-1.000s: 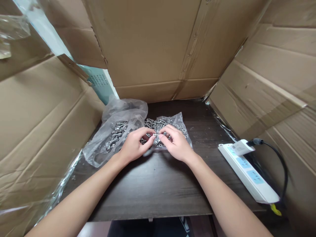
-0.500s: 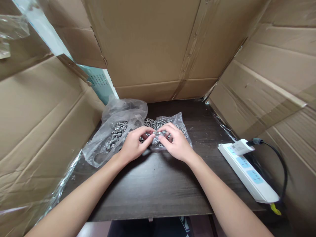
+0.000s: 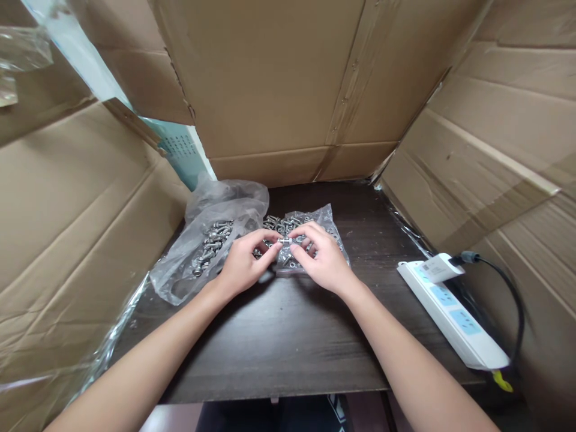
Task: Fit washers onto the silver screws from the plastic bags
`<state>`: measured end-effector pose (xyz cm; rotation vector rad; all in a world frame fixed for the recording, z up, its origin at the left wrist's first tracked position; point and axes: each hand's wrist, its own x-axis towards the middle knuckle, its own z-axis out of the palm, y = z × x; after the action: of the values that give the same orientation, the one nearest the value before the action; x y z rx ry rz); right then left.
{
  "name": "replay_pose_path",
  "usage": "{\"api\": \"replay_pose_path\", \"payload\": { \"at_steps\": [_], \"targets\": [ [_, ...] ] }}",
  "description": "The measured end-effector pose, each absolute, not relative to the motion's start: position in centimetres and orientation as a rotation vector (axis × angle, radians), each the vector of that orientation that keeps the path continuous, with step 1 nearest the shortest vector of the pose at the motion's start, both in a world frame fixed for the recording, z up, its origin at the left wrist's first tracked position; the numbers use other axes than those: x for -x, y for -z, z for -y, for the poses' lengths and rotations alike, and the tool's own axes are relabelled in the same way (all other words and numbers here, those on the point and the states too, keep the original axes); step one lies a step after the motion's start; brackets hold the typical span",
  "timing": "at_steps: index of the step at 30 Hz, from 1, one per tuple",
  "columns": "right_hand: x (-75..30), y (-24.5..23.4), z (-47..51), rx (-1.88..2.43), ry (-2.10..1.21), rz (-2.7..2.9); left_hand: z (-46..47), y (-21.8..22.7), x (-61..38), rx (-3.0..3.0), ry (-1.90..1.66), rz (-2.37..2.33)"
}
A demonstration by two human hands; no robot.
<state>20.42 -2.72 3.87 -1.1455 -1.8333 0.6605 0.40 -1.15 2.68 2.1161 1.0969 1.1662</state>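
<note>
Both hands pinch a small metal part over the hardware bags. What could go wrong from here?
1. The small metal fastener is held only by fingers of the left hand and right hand; it could slip and get lost among the loose pieces in the clear bag below.
2. A dropped piece might roll off the table.

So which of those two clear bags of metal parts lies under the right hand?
The smaller, flatter clear plastic bag, beneath the right hand, which pinches a small silver bolt with the left hand; the bigger crumpled bag lies further left.
</note>
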Motion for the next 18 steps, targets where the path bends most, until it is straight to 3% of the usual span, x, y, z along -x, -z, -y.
{"api": "replay_pose_path", "payload": {
  "at_steps": [18],
  "targets": [
    [-20.57, -3.08, 2.44, 1.143, -0.495, 1.911, 0.79, -1.90, -0.29, -2.218, -1.049, -1.043]
  ]
}}
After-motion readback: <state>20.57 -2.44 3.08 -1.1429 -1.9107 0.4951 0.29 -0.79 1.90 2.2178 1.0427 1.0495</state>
